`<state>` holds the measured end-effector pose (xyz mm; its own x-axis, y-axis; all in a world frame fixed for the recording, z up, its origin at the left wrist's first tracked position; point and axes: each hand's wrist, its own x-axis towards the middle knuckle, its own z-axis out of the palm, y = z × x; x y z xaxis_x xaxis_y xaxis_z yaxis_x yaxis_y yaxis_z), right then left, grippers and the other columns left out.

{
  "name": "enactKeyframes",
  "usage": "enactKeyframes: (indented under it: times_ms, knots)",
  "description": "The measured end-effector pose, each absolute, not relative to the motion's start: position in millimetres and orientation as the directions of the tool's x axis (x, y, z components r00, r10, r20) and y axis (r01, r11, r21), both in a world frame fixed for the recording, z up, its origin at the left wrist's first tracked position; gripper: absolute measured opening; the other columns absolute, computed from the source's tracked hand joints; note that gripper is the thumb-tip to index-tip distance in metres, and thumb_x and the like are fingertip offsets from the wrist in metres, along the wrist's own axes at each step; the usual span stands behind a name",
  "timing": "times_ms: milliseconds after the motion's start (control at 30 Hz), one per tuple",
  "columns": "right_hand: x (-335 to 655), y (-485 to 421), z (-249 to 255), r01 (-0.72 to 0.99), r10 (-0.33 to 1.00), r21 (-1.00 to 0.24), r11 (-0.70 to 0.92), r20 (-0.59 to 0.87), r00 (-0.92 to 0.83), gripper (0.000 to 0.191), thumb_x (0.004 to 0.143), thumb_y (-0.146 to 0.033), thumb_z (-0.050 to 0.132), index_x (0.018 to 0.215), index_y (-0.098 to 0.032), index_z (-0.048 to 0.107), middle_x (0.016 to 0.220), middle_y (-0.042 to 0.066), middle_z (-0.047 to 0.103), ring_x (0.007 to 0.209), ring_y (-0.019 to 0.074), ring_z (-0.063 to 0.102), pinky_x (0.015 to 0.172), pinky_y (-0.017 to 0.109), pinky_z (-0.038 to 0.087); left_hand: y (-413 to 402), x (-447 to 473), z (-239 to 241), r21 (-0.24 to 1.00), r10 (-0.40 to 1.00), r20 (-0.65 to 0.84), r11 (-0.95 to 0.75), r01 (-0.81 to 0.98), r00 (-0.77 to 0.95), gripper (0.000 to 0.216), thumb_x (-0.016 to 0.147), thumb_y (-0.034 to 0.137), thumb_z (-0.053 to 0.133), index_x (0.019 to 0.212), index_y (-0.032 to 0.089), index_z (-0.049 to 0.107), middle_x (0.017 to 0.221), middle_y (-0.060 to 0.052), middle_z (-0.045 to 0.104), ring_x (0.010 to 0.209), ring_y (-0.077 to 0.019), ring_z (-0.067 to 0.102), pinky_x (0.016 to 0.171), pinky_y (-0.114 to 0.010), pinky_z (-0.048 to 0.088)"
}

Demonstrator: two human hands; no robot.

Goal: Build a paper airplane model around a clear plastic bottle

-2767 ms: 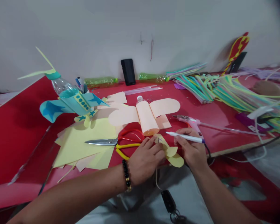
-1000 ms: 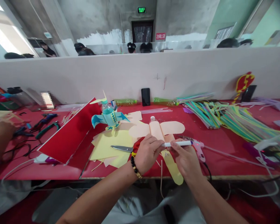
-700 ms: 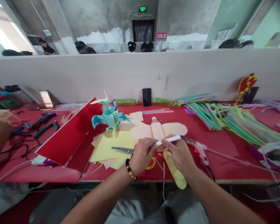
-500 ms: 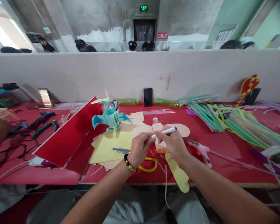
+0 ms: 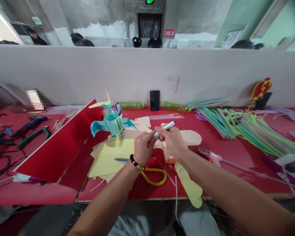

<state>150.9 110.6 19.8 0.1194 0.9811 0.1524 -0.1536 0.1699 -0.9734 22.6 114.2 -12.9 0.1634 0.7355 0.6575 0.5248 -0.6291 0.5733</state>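
Observation:
Between my two hands is a white marker pen (image 5: 169, 125) with a dark purple end, held slanting up to the right. My left hand (image 5: 143, 146) pinches its lower left end. Further up the barrel, my right hand (image 5: 174, 141) has its fingers closed around it. Under the hands lies a bottle wrapped in peach paper (image 5: 170, 160), partly hidden, with a rounded peach paper wing (image 5: 191, 137) out to the right. Yellow-handled scissors (image 5: 154, 184) rest beside my left wrist, on and near yellow paper sheets (image 5: 113, 157). A yellow paper cutout (image 5: 189, 187) overhangs the front edge.
A blue paper-and-bottle plane (image 5: 112, 122) stands left, near a tilted red board (image 5: 61, 147). A pink glue gun (image 5: 212, 157) lies right, its glue stick trailing. Behind are a phone (image 5: 154, 100), green bottles (image 5: 176, 106) and coloured strips (image 5: 218, 123). Pliers (image 5: 34, 137) lie far left.
Both hands and the marker have shifted slightly up and left. The view has tilted a little downward and turned right. Another person's hand at the left edge has gone out of view.

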Motion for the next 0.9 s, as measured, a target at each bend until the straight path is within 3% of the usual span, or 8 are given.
enactKeyframes:
  times_ms: [133, 200, 300, 367, 467, 567, 767, 900]
  knots:
    - [142.6, 125.5, 17.9, -0.114, 0.987, -0.983, 0.145, 0.136, 0.082, 0.041, 0.071, -0.044, 0.070, 0.046, -0.019, 0.050, 0.040, -0.005, 0.045, 0.043, 0.0088, 0.040, 0.050, 0.026, 0.035, 122.2, 14.2, -15.7, 0.550, 0.718, 0.687, -0.613, 0.567, 0.110, 0.029, 0.089, 0.035, 0.053, 0.106, 0.017, 0.069, 0.067, -0.002, 0.061, 0.065, -0.0129, 0.054, 0.065, -0.024, 0.041]
    - [143.1, 131.2, 24.1, -0.099, 0.993, -0.988, 0.121, 0.121, 0.009, 0.038, 0.071, -0.042, 0.070, 0.047, -0.018, 0.053, 0.042, -0.004, 0.049, 0.043, 0.0087, 0.043, 0.050, 0.025, 0.037, 125.1, 8.3, -15.8, 0.600, 0.746, 0.662, -0.579, 0.553, 0.064, 0.028, 0.088, 0.035, 0.055, 0.104, 0.017, 0.069, 0.067, -0.002, 0.061, 0.065, -0.0129, 0.054, 0.064, -0.024, 0.041]
    - [151.9, 147.8, 39.7, -0.017, 0.952, -0.995, 0.094, 0.095, -0.290, 0.019, 0.062, -0.032, 0.077, 0.062, -0.016, 0.067, 0.058, 0.001, 0.066, 0.056, 0.0132, 0.059, 0.057, 0.027, 0.045, 127.4, 0.9, -15.5, 0.790, 0.838, 0.540, -0.471, 0.391, -0.081, 0.028, 0.089, 0.037, 0.051, 0.099, 0.018, 0.068, 0.065, 0.000, 0.060, 0.059, -0.0110, 0.051, 0.058, -0.022, 0.040]
    - [156.7, 169.7, 48.5, 0.124, 0.841, -0.976, 0.177, 0.084, -0.535, 0.020, 0.061, -0.026, 0.076, 0.078, -0.017, 0.071, 0.076, 0.003, 0.072, 0.071, 0.0161, 0.065, 0.066, 0.029, 0.050, 127.4, -1.4, -14.5, 0.883, 0.877, 0.450, -0.407, 0.236, -0.170, 0.030, 0.091, 0.040, 0.046, 0.097, 0.017, 0.065, 0.063, 0.001, 0.056, 0.056, -0.0102, 0.049, 0.055, -0.021, 0.040]
    - [147.4, 217.3, 50.6, 0.182, 0.864, -0.948, 0.261, 0.146, -0.482, 0.014, 0.066, -0.022, 0.070, 0.080, -0.018, 0.070, 0.077, 0.001, 0.071, 0.072, 0.0137, 0.064, 0.069, 0.028, 0.050, 125.1, -0.5, -12.0, 0.920, 0.892, 0.392, -0.379, 0.100, -0.225, 0.030, 0.092, 0.041, 0.044, 0.096, 0.016, 0.061, 0.061, 0.003, 0.052, 0.055, -0.0096, 0.046, 0.054, -0.020, 0.039]
    - [114.8, 266.2, 41.9, 0.251, 0.877, -0.907, 0.337, 0.205, -0.435, 0.022, 0.063, -0.016, 0.073, 0.084, -0.018, 0.070, 0.079, 0.001, 0.070, 0.077, 0.0169, 0.064, 0.071, 0.030, 0.050, 121.1, 2.2, -10.6, 0.930, 0.901, 0.367, -0.362, 0.067, -0.233, 0.027, 0.092, 0.039, 0.044, 0.094, 0.017, 0.059, 0.058, 0.004, 0.050, 0.054, -0.0089, 0.045, 0.055, -0.020, 0.038]
    - [40.0, 320.0, 22.1, 0.373, 0.840, -0.795, 0.478, 0.289, -0.460, 0.033, 0.066, -0.013, 0.074, 0.098, -0.016, 0.066, 0.107, 0.005, 0.066, 0.101, 0.0211, 0.059, 0.091, 0.040, 0.043, 116.4, 4.1, -15.7, 0.936, 0.915, 0.350, -0.347, 0.051, -0.200, 0.024, 0.093, 0.037, 0.045, 0.096, 0.018, 0.060, 0.062, 0.004, 0.050, 0.057, -0.0086, 0.046, 0.058, -0.020, 0.038]
    - [17.2, 334.2, 12.9, 0.422, 0.844, -0.755, 0.502, 0.322, -0.428, 0.016, 0.066, -0.010, 0.069, 0.079, -0.018, 0.069, 0.093, 0.004, 0.067, 0.095, 0.0203, 0.058, 0.091, 0.033, 0.039, 117.6, 4.1, -18.1, 0.952, 0.930, 0.304, -0.307, 0.021, -0.204, 0.026, 0.093, 0.038, 0.044, 0.097, 0.018, 0.060, 0.063, 0.003, 0.051, 0.057, -0.0086, 0.045, 0.058, -0.021, 0.038]
